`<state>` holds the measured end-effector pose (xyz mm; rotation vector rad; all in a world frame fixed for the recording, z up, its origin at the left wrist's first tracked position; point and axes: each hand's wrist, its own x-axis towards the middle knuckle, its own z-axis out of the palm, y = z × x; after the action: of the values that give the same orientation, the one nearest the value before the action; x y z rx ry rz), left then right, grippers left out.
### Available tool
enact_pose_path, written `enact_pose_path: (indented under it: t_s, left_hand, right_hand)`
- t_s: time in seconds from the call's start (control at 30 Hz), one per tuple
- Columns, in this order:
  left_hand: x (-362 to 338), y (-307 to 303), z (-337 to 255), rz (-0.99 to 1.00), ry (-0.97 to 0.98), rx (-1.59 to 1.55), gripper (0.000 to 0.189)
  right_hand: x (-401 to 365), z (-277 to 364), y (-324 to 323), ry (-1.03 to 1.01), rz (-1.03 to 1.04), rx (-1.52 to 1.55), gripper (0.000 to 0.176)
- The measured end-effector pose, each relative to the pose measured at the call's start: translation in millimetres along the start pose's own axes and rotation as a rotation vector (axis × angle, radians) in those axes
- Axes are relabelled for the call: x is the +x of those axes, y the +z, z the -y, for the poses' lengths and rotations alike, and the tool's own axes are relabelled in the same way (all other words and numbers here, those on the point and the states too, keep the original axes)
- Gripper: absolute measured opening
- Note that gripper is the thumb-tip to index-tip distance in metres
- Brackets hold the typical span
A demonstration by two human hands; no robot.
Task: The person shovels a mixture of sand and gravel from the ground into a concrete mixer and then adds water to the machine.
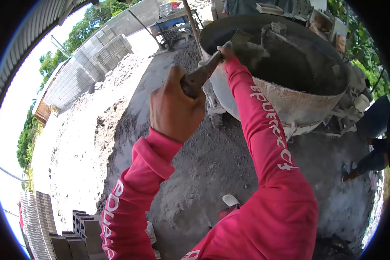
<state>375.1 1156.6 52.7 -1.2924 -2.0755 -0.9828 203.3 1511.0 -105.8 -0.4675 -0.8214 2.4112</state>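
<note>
My left hand (176, 106) is wrapped round the grip end of a shovel (208, 69). Farther along, my right hand (227, 53) is closed on its shaft near the blade, with that arm stretched forward. The blade (240, 38) reaches over the near-left rim into a large round mixing drum (290, 99). Grey mix and dust (281, 65) show inside the drum, and a cement-caked part (277, 30) of the mixer stands near its far side. How much material lies on the blade cannot be made out.
Hollow concrete blocks (91, 234) are stacked at lower left. A block wall (86, 65) and a rubble pile (80, 130) lie on the left. Another person's legs (372, 160) are at the right edge. A slanted post (192, 26) stands beside the drum; grey grit covers the ground (195, 173).
</note>
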Motion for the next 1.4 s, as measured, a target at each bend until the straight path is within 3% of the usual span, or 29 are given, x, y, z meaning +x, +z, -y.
enact_pose_path:
  t_s: [0.07,0.1,0.17,0.37,0.47,0.53,0.6,0.67,0.73,0.83,0.9,1.03,1.1,1.17,1.23,1.33,1.4]
  left_hand:
    - [-49,-10,15,0.055,0.247,0.034,0.020]
    - [-73,-19,28,0.078,0.363,0.008,0.024]
    - [-123,-44,42,0.058,0.435,0.035,0.025]
    - [-214,-70,85,0.040,0.273,0.033,0.025]
    - [-259,-70,84,-0.142,0.124,-0.040,0.025]
    - [-315,-77,83,-0.359,-0.156,-0.129,0.024]
    - [-379,-84,77,-0.484,-0.289,-0.144,0.018]
    - [-432,-101,51,-0.836,-1.053,-0.797,0.020]
    - [-511,-111,46,-1.055,-1.144,-0.825,0.016]
    - [-616,-143,15,-1.383,-1.471,-0.823,0.015]
    - [-702,-155,-10,-1.316,-1.683,-0.556,0.016]
    - [-852,-213,-96,-1.540,-2.036,-0.208,0.016]
    - [-910,-248,-152,-1.513,-2.123,-0.017,0.017]
    - [-940,-288,-190,-1.495,-2.207,0.224,0.016]
    - [-974,-326,-222,-1.367,-2.384,0.332,0.017]
    - [-1043,-367,-233,-1.310,-2.457,0.449,0.017]
    - [-1083,-385,-210,-1.367,-2.509,0.368,0.015]
  right_hand:
    - [-69,2,12,0.005,0.027,-0.064,0.024]
    - [-81,-4,5,-0.059,0.182,-0.116,0.025]
    - [-113,-23,20,-0.110,0.125,-0.143,0.024]
    - [-137,-100,19,-0.018,0.081,-0.369,0.025]
    - [-167,-106,47,-0.061,0.157,-0.522,0.029]
    - [-198,-126,68,-0.103,0.161,-0.741,0.034]
    - [-198,-173,72,0.005,0.260,-0.614,0.034]
    - [-231,-236,79,0.122,0.305,-0.366,0.028]
    - [-282,-315,74,0.256,0.261,-0.436,0.023]
    - [-361,-482,13,0.570,0.157,-0.534,0.020]
    - [-446,-594,-49,0.747,0.082,-0.655,0.016]
    - [-651,-762,-192,1.162,0.013,-0.914,0.014]
    - [-771,-800,-230,1.410,-0.088,-1.124,0.013]
    - [-879,-831,-279,1.612,-0.173,-1.083,0.015]
    - [-970,-847,-288,1.629,-0.179,-1.125,0.017]
    - [-1042,-892,-320,1.725,-0.164,-1.158,0.018]
    - [-1029,-919,-311,1.714,-0.134,-1.203,0.019]
